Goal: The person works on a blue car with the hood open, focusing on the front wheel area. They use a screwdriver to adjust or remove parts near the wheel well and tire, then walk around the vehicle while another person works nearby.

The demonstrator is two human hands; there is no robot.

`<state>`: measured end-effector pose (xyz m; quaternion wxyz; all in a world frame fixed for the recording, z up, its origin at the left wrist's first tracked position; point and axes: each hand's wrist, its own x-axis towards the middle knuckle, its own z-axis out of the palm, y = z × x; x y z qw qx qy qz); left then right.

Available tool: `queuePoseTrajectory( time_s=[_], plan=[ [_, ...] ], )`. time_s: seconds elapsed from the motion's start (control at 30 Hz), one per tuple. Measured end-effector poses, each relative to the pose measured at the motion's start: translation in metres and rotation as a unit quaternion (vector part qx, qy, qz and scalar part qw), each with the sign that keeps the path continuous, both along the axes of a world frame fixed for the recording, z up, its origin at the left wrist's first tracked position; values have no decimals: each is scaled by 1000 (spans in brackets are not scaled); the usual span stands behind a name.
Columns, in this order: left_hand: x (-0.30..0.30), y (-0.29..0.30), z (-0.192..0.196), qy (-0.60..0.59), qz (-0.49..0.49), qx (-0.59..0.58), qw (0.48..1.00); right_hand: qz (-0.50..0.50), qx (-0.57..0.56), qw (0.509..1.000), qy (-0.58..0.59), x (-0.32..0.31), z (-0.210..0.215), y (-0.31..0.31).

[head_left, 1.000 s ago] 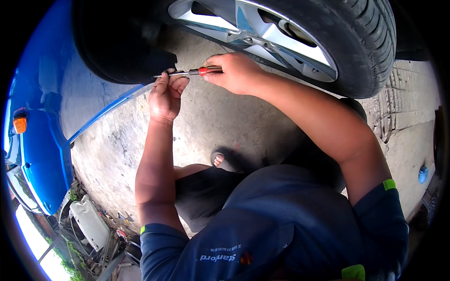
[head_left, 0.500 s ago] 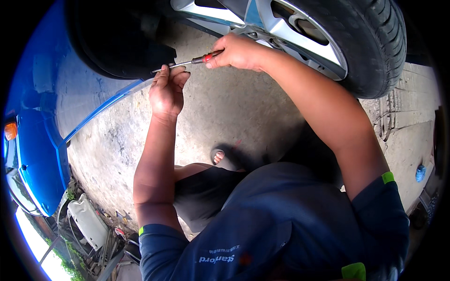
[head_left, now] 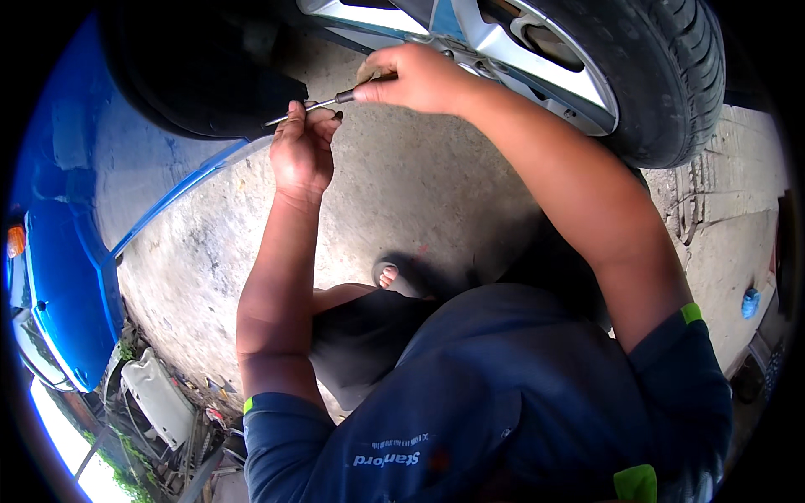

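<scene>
Steel shows bright along the screwdriver point(head_left: 322, 105), whose slim shaft spans the gap between two raised hands, between eleven and twelve o'clock from the middle of the view. Its long axis runs from two o'clock at the dark handle to eight o'clock at the tip. The left hand point(head_left: 303, 158) is the nearer to that tip: thumb and forefinger pinch the shaft just behind it, while the other fingers curl loosely. The right hand point(head_left: 419, 79), at twelve o'clock, is closed round the handle, knuckles up.

Past the pinch, the tip points toward the meeting of the black wheel-arch liner point(head_left: 189, 92) and the blue body panel point(head_left: 130, 159), both near ten o'clock — whether it touches either, I cannot tell. The left forearm rises from seven o'clock, nearly straight, its wrist tipped slightly back. The right elbow is bent out toward three o'clock — that forearm slants up toward eleven, passing in front of the wheel point(head_left: 579, 84), which stands near one o'clock over the concrete floor point(head_left: 419, 184).
</scene>
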<state>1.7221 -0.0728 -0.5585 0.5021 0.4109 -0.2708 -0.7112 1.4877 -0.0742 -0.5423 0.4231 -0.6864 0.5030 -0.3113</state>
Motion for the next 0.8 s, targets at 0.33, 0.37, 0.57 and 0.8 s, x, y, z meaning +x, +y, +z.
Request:
queuePoseTrajectory(
  time_s=[0.33,0.37,0.57,0.8],
  plan=[
    [4,0,-2,21,-15,2,1000,46,7,998,48,-2,-13,-20],
    [5,-2,-3,31,-16,6,999,38,-61,993,92,-1,-16,-17],
    [7,-5,-11,15,6,-11,1000,32,-111,991,74,3,-23,-16],
    [3,-2,-3,23,14,3,1000,40,-7,992,119,7,-12,-14]
  ],
)
